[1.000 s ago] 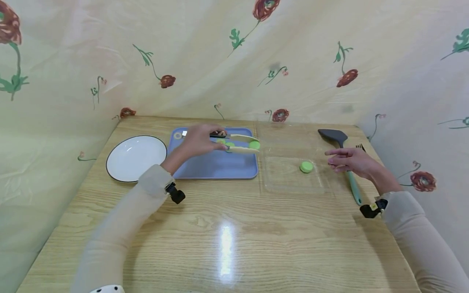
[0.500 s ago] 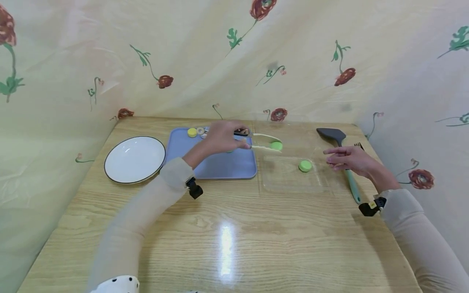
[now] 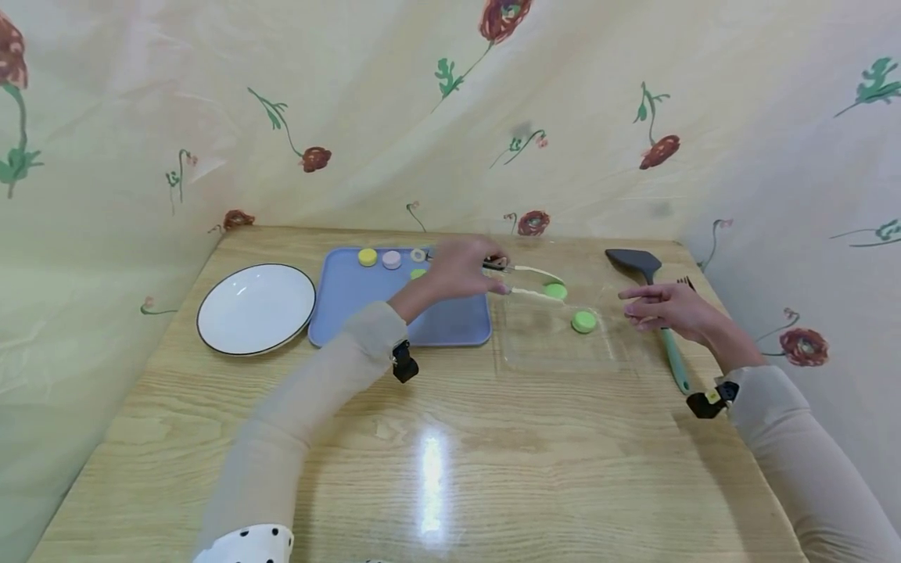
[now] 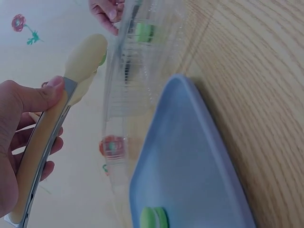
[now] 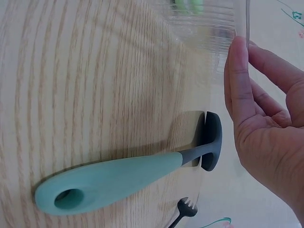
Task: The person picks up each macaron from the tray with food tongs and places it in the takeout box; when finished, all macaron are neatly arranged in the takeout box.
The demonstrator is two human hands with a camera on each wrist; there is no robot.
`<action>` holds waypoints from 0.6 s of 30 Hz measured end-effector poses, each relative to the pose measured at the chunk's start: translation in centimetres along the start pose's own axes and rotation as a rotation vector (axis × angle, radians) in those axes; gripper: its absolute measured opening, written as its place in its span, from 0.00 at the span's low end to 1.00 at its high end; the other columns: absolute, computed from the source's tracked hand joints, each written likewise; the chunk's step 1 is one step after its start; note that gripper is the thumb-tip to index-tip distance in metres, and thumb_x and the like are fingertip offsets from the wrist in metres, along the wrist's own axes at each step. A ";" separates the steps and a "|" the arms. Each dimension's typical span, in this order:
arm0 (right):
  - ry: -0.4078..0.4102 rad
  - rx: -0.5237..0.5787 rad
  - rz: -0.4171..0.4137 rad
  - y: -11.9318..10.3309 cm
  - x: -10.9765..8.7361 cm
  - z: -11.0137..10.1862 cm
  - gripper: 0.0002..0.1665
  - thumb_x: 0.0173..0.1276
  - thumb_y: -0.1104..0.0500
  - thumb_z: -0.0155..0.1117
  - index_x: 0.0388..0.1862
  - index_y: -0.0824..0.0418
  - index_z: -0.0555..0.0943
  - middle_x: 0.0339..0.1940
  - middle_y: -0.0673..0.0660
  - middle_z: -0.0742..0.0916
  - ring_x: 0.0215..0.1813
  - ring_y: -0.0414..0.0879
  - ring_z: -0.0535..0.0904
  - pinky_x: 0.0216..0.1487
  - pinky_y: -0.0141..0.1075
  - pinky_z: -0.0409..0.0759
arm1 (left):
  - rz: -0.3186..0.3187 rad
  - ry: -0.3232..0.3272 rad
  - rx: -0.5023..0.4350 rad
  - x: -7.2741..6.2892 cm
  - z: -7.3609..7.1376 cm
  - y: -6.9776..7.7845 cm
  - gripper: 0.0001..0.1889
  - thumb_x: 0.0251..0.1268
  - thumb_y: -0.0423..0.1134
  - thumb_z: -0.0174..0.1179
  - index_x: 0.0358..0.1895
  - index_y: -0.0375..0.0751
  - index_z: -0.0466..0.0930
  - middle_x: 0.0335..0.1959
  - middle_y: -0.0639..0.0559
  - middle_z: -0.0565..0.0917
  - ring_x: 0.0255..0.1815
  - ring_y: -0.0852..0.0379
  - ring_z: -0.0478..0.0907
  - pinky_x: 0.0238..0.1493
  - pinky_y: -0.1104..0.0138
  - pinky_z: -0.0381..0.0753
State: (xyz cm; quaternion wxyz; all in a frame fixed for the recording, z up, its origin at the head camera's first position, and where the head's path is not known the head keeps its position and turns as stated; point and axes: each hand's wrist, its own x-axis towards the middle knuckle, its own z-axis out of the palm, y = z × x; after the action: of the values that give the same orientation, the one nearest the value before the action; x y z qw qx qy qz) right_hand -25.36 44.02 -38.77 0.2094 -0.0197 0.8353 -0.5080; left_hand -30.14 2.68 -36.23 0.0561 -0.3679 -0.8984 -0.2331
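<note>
My left hand (image 3: 461, 267) grips a pair of tongs (image 3: 524, 293) with cream tips, thumb on one arm and fingers round the other. Between the tips sits a green macaron (image 3: 555, 291), over the clear plastic container (image 3: 542, 361); in the left wrist view the tip nearer the camera hides most of it. A second green macaron (image 3: 583, 321) lies inside the container. With its fingertips, my right hand (image 5: 268, 104) pinches the container's right rim. On the blue tray (image 3: 352, 313) rest a yellow macaron (image 3: 367, 257), a lilac macaron (image 3: 391, 259) and a green macaron (image 4: 154, 217).
A white plate (image 3: 256, 309) with a dark rim stands left of the tray. Right of the container lie a turner (image 5: 114, 183) with a green handle and dark head, and a dark fork (image 5: 187, 207). A flowered cloth (image 3: 394, 117) hangs behind the table (image 3: 352, 469).
My left hand has carried the tongs and green macaron rightward from over the tray to over the container, uncovering the yellow and lilac macarons. My right hand has stayed at the container's rim.
</note>
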 end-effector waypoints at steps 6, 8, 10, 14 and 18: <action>0.004 0.007 0.003 0.0 -0.1 0.1 0.31 0.79 0.61 0.59 0.72 0.76 0.66 0.45 0.48 0.92 0.45 0.43 0.89 0.45 0.36 0.87 | 0.006 -0.051 0.023 0.6 1.2 0.6 0.22 0.57 0.57 0.74 0.52 0.52 0.87 0.47 0.59 0.87 0.40 0.62 0.79 0.39 0.67 0.75; 0.004 0.012 0.002 0.0 -0.1 0.1 0.30 0.79 0.61 0.59 0.72 0.76 0.66 0.45 0.47 0.92 0.45 0.42 0.89 0.45 0.36 0.87 | 0.004 -0.075 0.040 0.7 1.5 0.7 0.23 0.58 0.57 0.74 0.53 0.52 0.86 0.48 0.59 0.87 0.42 0.62 0.80 0.39 0.66 0.76; 0.002 0.016 -0.003 0.0 -0.1 0.1 0.30 0.79 0.61 0.59 0.72 0.75 0.66 0.45 0.47 0.92 0.45 0.42 0.89 0.45 0.35 0.87 | 0.007 -0.097 0.059 0.8 1.9 0.9 0.24 0.59 0.58 0.73 0.56 0.52 0.86 0.51 0.59 0.87 0.44 0.62 0.81 0.39 0.67 0.75; -0.016 0.031 -0.026 0.0 -0.1 0.1 0.26 0.79 0.62 0.58 0.70 0.71 0.70 0.45 0.47 0.92 0.45 0.41 0.89 0.45 0.34 0.87 | 0.012 -0.126 0.099 0.8 2.6 1.2 0.27 0.61 0.59 0.71 0.61 0.54 0.84 0.56 0.59 0.86 0.46 0.61 0.83 0.30 0.70 0.70; -0.020 0.040 -0.027 0.1 -0.1 0.1 0.23 0.79 0.61 0.59 0.68 0.67 0.73 0.45 0.46 0.92 0.45 0.41 0.89 0.46 0.35 0.87 | 0.024 -0.112 0.121 0.9 3.1 1.2 0.28 0.61 0.60 0.70 0.63 0.55 0.83 0.59 0.57 0.85 0.44 0.61 0.83 0.24 0.72 0.61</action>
State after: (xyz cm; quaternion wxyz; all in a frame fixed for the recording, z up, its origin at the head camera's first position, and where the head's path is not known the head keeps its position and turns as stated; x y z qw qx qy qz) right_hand -25.19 43.98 -38.83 0.2112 -0.0320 0.8225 -0.5271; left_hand -29.69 5.42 -38.25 0.0306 -0.3872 -0.9081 -0.1568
